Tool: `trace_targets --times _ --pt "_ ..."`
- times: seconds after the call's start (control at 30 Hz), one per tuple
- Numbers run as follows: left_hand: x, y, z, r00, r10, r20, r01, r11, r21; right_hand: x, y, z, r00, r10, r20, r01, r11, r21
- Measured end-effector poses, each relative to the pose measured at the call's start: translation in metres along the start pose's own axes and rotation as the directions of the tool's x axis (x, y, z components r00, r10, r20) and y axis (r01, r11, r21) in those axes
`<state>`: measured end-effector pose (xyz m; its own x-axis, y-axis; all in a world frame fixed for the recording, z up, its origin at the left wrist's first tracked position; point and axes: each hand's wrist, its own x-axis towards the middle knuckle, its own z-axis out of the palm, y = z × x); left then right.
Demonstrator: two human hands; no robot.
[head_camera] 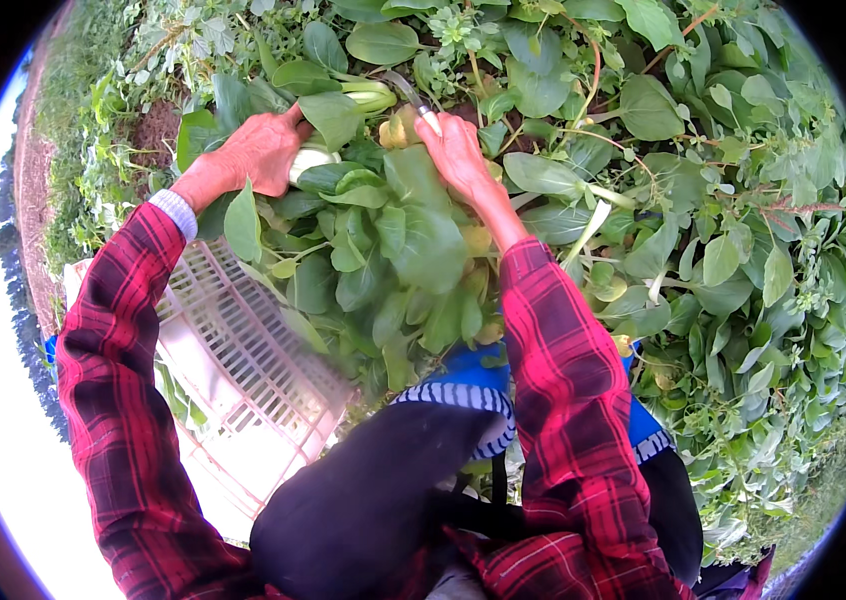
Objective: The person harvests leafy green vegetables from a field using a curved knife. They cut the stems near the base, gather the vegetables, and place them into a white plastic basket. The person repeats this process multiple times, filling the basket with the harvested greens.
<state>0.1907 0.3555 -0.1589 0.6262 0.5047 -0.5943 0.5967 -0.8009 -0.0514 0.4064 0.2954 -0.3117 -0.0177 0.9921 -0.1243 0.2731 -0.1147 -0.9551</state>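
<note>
My left hand (262, 154) is closed around a leafy green that looks like bok choy, its pale base (312, 162) showing under my palm. Just beyond it, a second bok choy with a light green stalk base (370, 96) lies tilted among the leaves. My right hand (457, 154) grips a small sickle (408, 91) by its pale handle. Its curved metal blade points up and to the left, close to that second stalk base; whether they touch I cannot tell. Broad green leaves (363, 247) spread between my forearms, and part of my left fingers is hidden.
A pale plastic slatted crate (243, 322) stands at my left, some greens visible through its side. My knees (363, 495) and blue boot covers with striped cuffs (460, 382) are below. Dense leafy plants and weeds (753, 225) fill the right side.
</note>
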Motion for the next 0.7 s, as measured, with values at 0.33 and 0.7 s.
trace_targets --times 0.33,0.7 --pt "-0.006 -0.005 0.020 0.996 -0.073 0.043 0.078 0.991 -0.110 0.002 0.011 0.018 0.968 0.149 0.204 -0.197 0.951 0.240" --pt "-0.011 -0.010 0.027 0.998 -0.057 0.025 0.061 0.984 -0.166 0.007 -0.002 0.036 0.925 0.286 0.250 -0.273 0.958 -0.088"
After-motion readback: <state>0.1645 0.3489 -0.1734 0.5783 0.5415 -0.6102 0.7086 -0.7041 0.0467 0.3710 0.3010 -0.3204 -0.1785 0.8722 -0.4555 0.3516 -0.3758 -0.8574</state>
